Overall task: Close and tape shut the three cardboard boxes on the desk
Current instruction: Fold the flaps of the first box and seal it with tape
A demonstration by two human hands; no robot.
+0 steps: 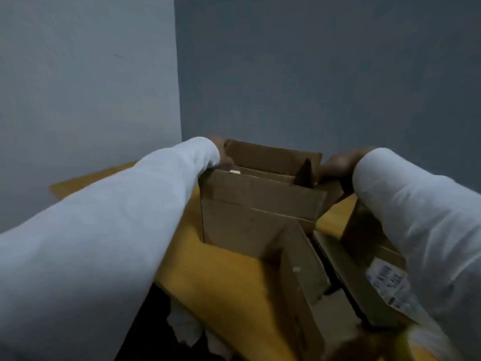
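Note:
A brown cardboard box (247,217) stands open on the yellow desk (221,269), its flaps upright. My left hand (221,152), mostly hidden by a white sleeve, holds the box's far left corner. My right hand (338,162) grips the right side flap. A second open box (312,295) lies nearer to me at the lower middle. A third box (369,272) with a white label sits at the lower right, partly under my right sleeve. No tape is in sight.
The desk sits in a corner between a pale wall (86,100) on the left and a darker grey wall (325,74) behind. Below the desk's front edge a dark area holds something white (182,327).

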